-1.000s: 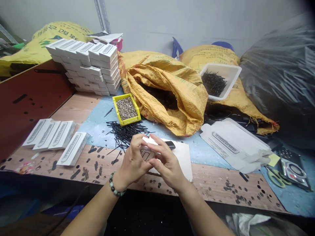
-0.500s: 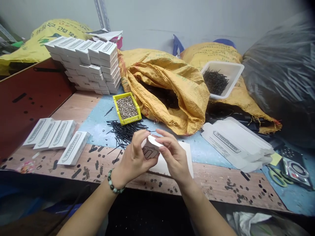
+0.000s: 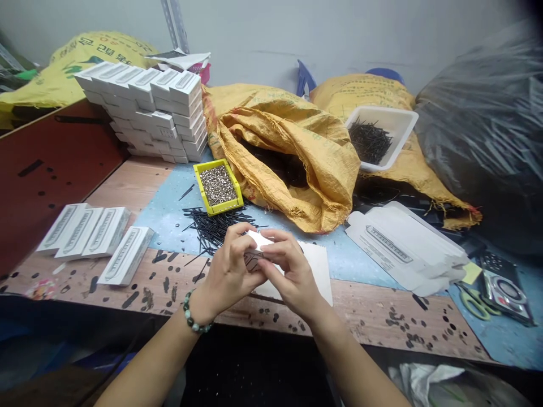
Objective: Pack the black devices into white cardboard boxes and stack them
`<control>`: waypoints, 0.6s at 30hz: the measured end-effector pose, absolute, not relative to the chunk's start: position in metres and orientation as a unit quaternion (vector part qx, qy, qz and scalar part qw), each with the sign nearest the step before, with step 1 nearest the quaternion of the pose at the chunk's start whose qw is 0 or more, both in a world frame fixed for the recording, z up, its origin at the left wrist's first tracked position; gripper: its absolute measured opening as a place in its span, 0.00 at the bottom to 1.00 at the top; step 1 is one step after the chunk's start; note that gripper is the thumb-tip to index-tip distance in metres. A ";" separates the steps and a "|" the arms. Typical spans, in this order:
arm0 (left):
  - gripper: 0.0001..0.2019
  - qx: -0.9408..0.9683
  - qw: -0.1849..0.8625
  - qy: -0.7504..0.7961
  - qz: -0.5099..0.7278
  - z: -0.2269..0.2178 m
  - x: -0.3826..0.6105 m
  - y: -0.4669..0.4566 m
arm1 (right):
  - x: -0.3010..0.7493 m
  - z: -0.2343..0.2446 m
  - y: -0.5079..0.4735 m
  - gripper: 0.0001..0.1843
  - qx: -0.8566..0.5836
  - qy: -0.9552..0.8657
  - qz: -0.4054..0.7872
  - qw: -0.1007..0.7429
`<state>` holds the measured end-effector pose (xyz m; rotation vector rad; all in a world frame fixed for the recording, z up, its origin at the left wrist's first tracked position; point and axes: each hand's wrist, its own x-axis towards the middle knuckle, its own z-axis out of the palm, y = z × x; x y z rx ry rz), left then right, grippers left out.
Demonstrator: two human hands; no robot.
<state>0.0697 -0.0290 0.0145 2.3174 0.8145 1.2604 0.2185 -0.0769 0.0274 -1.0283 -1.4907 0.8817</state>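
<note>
Between both hands is a small white printed box (image 3: 259, 239), held above the front of the table with its end facing up. My left hand (image 3: 229, 271) wraps round its left side; a beaded bracelet sits on that wrist. My right hand (image 3: 292, 271) grips the box's right end, thumb against the printed face. Most of the box is hidden by fingers. Under the hands lies a white sheet (image 3: 318, 271). Just beyond them are a heap of thin black sticks (image 3: 212, 226) and a yellow tray (image 3: 218, 186) of small metal pieces.
Several finished-looking white boxes (image 3: 125, 257) lie at left, below a tall stack of boxes (image 3: 148, 107). An open orange sack (image 3: 292, 118) stands behind. To the right are flat unfolded cartons (image 3: 407, 249), scissors (image 3: 477, 302) and a white tub (image 3: 399, 141) of black pieces.
My right fingers have shifted left over the end of the box, with the thumb now lower on its face. The box's printed side is more covered. The view has moved slightly.
</note>
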 end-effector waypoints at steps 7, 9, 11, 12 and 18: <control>0.54 0.749 0.272 0.347 0.494 0.025 0.060 -0.029 | 0.232 0.020 -0.041 0.07 -0.490 -0.340 0.394 0.699; 0.48 0.703 0.337 0.320 0.538 0.018 0.059 -0.028 | 0.225 0.016 -0.041 0.08 -0.486 -0.395 0.455 0.634; 0.38 0.673 0.354 0.299 0.577 0.010 0.053 -0.026 | 0.219 0.009 -0.045 0.09 -0.489 -0.554 0.445 0.505; 0.33 0.663 0.345 0.306 0.590 0.006 0.046 -0.025 | 0.219 0.005 -0.048 0.12 -0.500 -0.632 0.400 0.436; 0.29 0.712 0.286 0.531 0.359 -0.005 -0.009 -0.031 | 0.255 -0.016 -0.046 0.28 -0.573 -0.751 0.200 0.261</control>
